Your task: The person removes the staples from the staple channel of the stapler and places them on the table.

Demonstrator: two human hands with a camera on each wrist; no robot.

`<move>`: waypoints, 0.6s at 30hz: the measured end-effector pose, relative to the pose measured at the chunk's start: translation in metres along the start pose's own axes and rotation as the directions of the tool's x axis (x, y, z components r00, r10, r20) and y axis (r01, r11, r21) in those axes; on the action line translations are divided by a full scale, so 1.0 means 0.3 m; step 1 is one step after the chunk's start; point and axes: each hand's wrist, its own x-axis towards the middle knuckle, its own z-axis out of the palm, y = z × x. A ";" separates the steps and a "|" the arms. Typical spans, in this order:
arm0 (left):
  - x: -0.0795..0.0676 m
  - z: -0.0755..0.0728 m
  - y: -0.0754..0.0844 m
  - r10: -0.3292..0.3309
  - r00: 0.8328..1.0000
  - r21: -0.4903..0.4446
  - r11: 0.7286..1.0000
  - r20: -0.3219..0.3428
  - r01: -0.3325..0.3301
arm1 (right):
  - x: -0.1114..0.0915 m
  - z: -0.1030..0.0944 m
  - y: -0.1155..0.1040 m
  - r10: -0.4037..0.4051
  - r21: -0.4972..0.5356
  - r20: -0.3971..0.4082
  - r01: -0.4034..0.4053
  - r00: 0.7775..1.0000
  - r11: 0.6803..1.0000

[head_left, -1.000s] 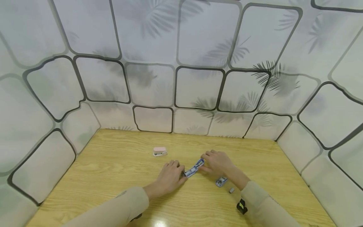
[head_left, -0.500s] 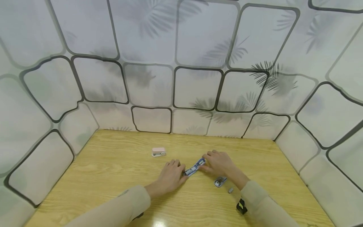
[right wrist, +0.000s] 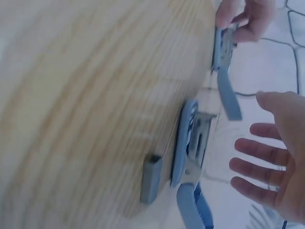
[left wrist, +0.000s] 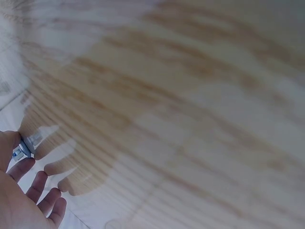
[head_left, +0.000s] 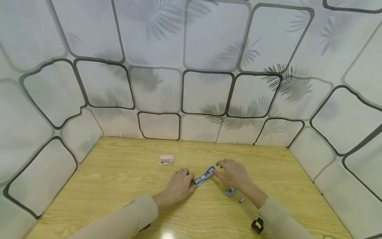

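Pinching one end of the held stapler [head_left: 204,176] in head view: left hand [head_left: 177,186], probably bracing it so the far end stays reachable beside right hand [head_left: 234,173]. Pink stapler [head_left: 166,160] sits beyond the grip. Left wrist: thumb and forefinger clamp, other fingers loose. Right wrist: fingers spread, holding nothing; second stapler [right wrist: 190,143] and grey block [right wrist: 151,180], right of the grip, could snag low sweeps.

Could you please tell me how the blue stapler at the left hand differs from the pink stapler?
The blue stapler is opened out, while the pink stapler is folded together. The left hand grips the blue stapler; the pink stapler stands untouched. Both are hand-sized staplers.
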 end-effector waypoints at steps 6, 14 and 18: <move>-0.001 -0.004 0.002 0.000 1.000 0.012 1.000 0.001 0.000 | -0.011 -0.017 -0.036 0.138 0.261 0.057 -0.148 0.989 0.954; 0.000 -0.012 0.004 -0.004 1.000 0.021 1.000 0.014 0.004 | -0.002 -0.014 -0.072 0.226 0.679 0.251 -0.338 0.941 0.652; 0.001 -0.015 0.006 -0.003 1.000 0.026 1.000 0.013 0.003 | 0.004 -0.005 -0.091 0.220 0.768 0.337 -0.403 0.915 0.499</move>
